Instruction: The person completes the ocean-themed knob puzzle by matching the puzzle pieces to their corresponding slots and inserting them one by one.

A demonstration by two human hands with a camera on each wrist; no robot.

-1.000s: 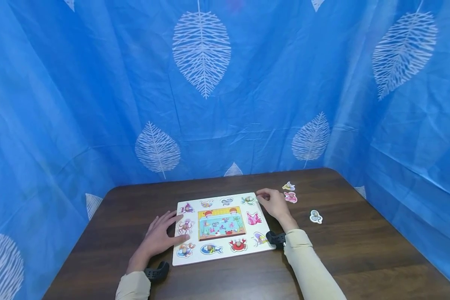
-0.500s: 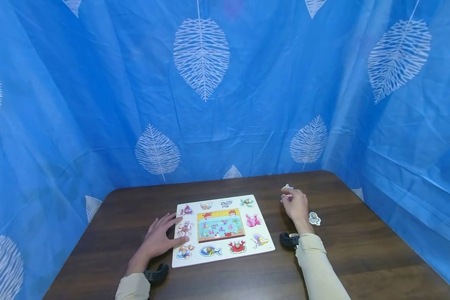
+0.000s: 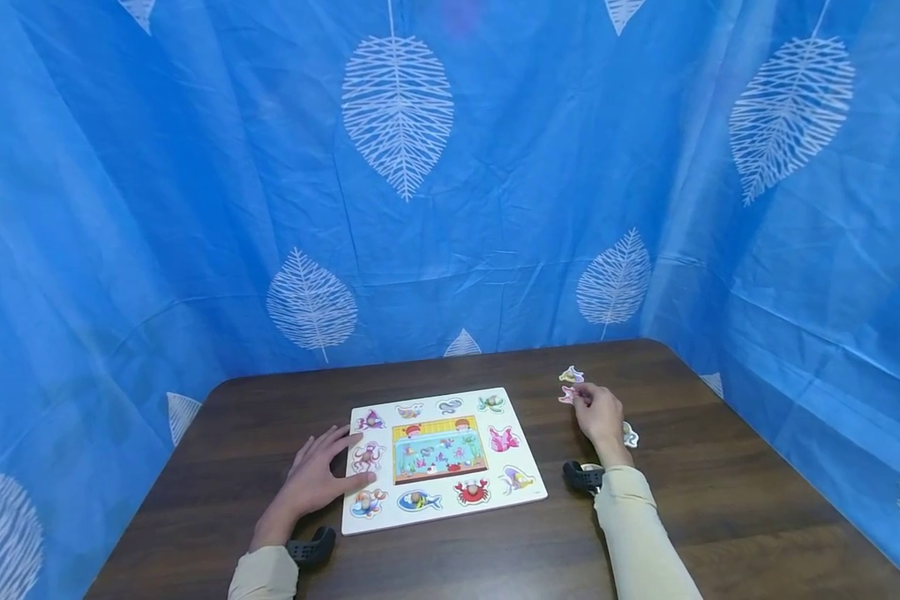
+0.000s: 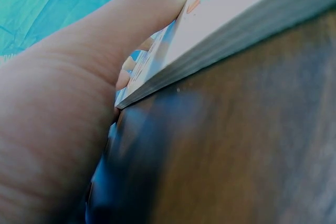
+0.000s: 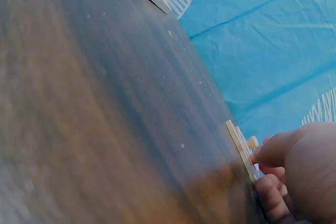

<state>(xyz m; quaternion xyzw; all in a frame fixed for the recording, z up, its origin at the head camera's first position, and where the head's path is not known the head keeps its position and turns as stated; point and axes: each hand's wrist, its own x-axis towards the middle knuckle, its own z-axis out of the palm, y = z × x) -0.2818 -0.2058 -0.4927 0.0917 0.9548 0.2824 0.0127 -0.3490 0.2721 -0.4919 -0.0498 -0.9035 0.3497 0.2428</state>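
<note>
A white knob-puzzle board (image 3: 450, 518) with sea-animal pictures lies on the table. My left hand (image 3: 315, 479) rests at its left edge; the thumb (image 4: 152, 9) lies on the top face and the fingers spread along the border. To the right of the board, my right hand (image 3: 602, 421) pinches a pink puzzle piece (image 3: 567, 395) at its right side. In the right wrist view the piece's pale edge (image 5: 239, 142) shows beside the thumb, with a small knob (image 5: 253, 141) standing out. The fingers hide part of the piece.
A yellow-and-white fish piece (image 3: 572, 375) lies just behind the pink one. Partly hidden by the right hand is a grey piece (image 3: 630, 435). Blue leaf-print cloth (image 3: 465, 208) hangs behind the dark wooden table (image 3: 720, 500).
My right hand has left the board's far right corner, moved right to the loose pieces and taken hold of the pink one. My left hand has stayed on the board.
</note>
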